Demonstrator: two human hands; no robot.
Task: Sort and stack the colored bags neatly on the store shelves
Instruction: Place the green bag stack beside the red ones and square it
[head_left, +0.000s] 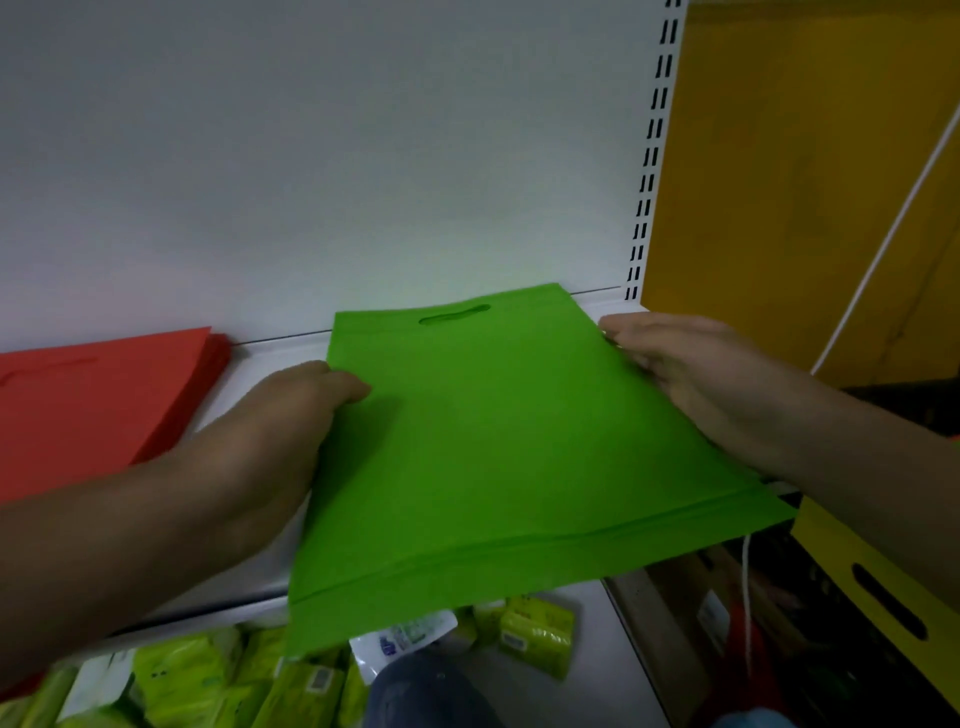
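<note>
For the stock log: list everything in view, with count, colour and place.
green bags: one stack, green, on the shelf, front edge overhanging
red bags: one stack, red, shelf left
shelf: one, white, under both stacks
yellow bag: one, yellow, lower right
packets: several, yellow-green, below the shelf
yellow panel: one, upper right
left hand: grips green bags' left edge
right hand: against their right edge
</note>
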